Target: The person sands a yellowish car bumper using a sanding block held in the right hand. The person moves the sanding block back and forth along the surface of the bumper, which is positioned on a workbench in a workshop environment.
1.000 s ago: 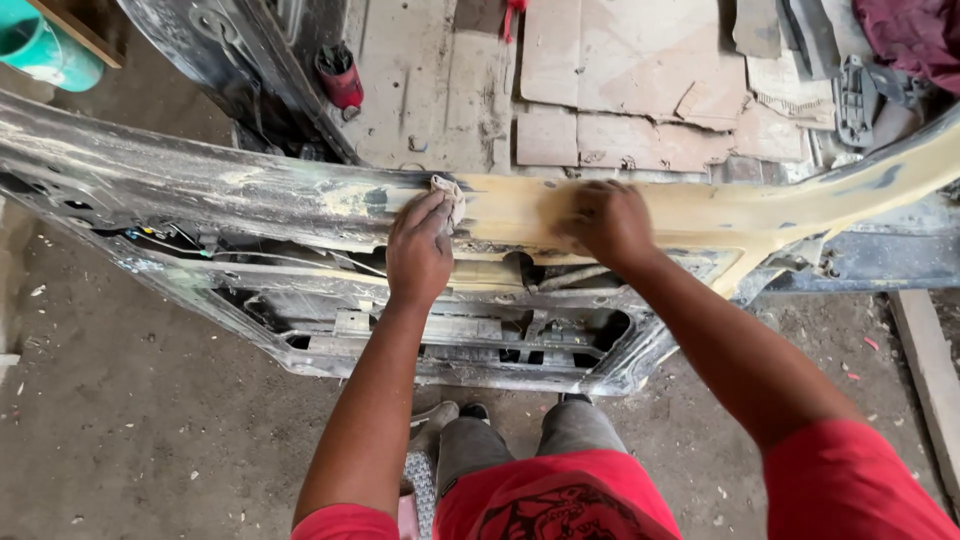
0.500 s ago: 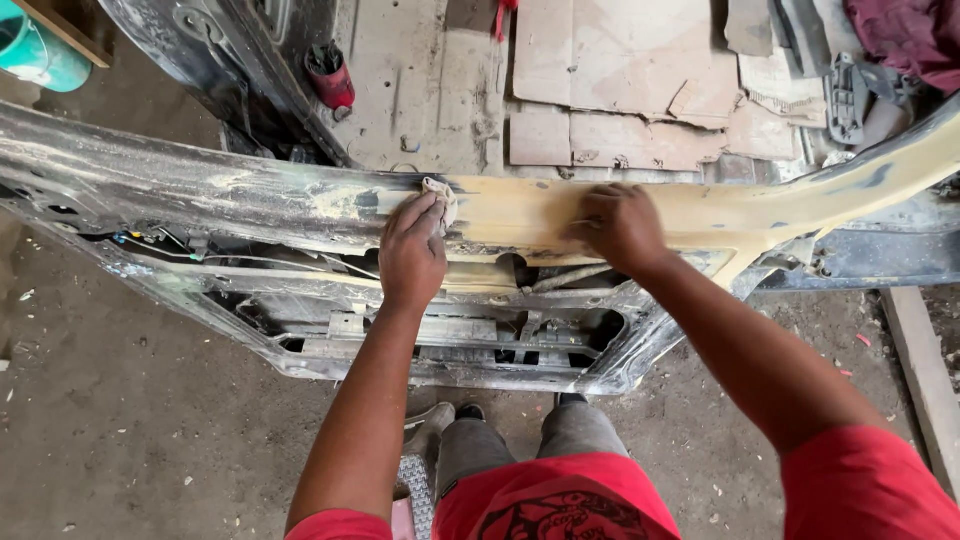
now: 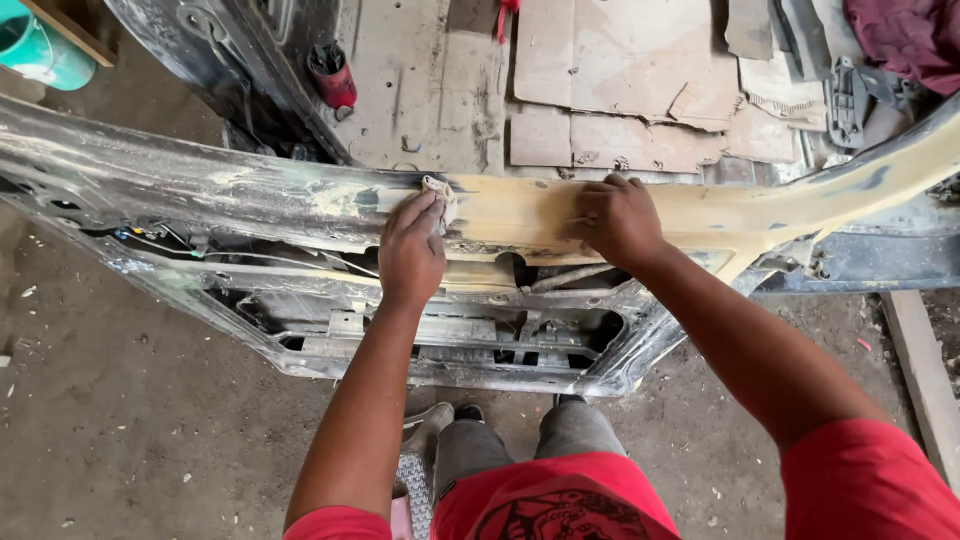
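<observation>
Dusty concrete floor (image 3: 120, 430) spread beneath a stripped car door (image 3: 250, 195) that lay across the view, its upper band coated in yellowish filler. Beyond the door, several flattened cardboard sheets (image 3: 620, 90) covered the ground, with one red can (image 3: 335, 78) standing near a dark body panel at the upper left, one teal bucket (image 3: 40, 50) in the far corner, and one maroon cloth (image 3: 915, 40) at the upper right. One wooden plank (image 3: 925, 380) lay on the floor at the right edge. Nothing stood between the person and the door's top band; the door's open inner frame, with wires and brackets showing, sat just below both hands.

Two hands were at work. The left hand (image 3: 412, 250) lay palm down on the band, fingers together, pressing one small folded piece of sandpaper (image 3: 440, 192) that poked out just past the fingertips, at the edge where grey metal met the yellow filler. The right hand (image 3: 618, 218) rested on the filler nearby to the right, fingers curled and together, holding nothing visible. Both hands were near each other but apart.
</observation>
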